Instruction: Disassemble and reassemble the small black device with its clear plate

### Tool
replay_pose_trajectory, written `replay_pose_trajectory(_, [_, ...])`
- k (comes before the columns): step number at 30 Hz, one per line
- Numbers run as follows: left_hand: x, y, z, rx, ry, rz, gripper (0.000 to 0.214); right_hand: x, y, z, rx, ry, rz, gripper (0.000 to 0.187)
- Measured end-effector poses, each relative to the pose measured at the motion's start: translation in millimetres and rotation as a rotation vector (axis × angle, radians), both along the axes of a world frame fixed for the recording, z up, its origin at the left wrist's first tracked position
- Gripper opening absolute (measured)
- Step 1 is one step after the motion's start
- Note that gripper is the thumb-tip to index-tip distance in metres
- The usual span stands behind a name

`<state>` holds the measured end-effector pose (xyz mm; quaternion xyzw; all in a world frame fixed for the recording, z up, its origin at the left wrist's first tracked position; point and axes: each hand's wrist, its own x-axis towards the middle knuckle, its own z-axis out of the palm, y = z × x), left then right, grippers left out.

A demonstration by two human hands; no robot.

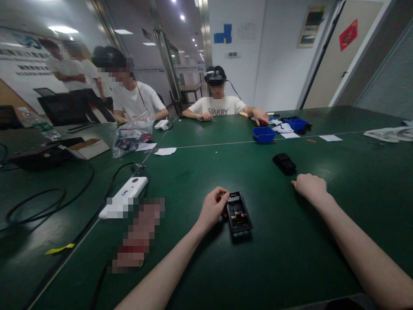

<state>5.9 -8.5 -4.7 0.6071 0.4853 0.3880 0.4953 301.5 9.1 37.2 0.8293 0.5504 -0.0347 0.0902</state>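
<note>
Left hand [214,209] pinches upper left edge of black plastic housing [239,213], cavity upward, over green table [200,172]. Right hand [310,187] curled near black parts [284,163]; grip hidden, cannot tell. Apparent step: steadying housing; next calls for firm pinch. White device marked 5 [130,189], blue tray [263,134]: neither obstructs.
</note>
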Motion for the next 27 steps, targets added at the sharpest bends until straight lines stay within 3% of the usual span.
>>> replay_pose_trajectory(5, [-0.3,0.2,-0.8,0.005,0.002,-0.014,0.024,-17.8,-0.9,-9.0,-0.014,0.016,0.067,0.037])
replay_pose_trajectory(11, [-0.8,0.9,-1.1,0.01,0.009,-0.012,0.023,-67.2,-15.9,-18.4,0.162,-0.106,0.411,0.028])
replay_pose_trajectory(15, [-1.2,1.2,-1.8,0.015,0.014,-0.027,0.025,-90.6,-23.3,-19.4,0.208,-0.08,0.635,0.025])
replay_pose_trajectory(20, [-0.8,1.5,-2.4,0.005,0.008,-0.02,0.026,-99.5,-26.7,-14.3,0.229,0.098,0.768,0.028])
replay_pose_trajectory(24, [0.0,0.9,-1.7,0.01,0.0,-0.014,0.025,-94.6,-25.5,-11.2,0.23,0.304,0.745,0.033])
replay_pose_trajectory(27, [0.5,0.2,-0.5,0.009,0.007,-0.009,0.024,-89.7,-21.6,-10.7,0.278,0.611,0.702,0.035])
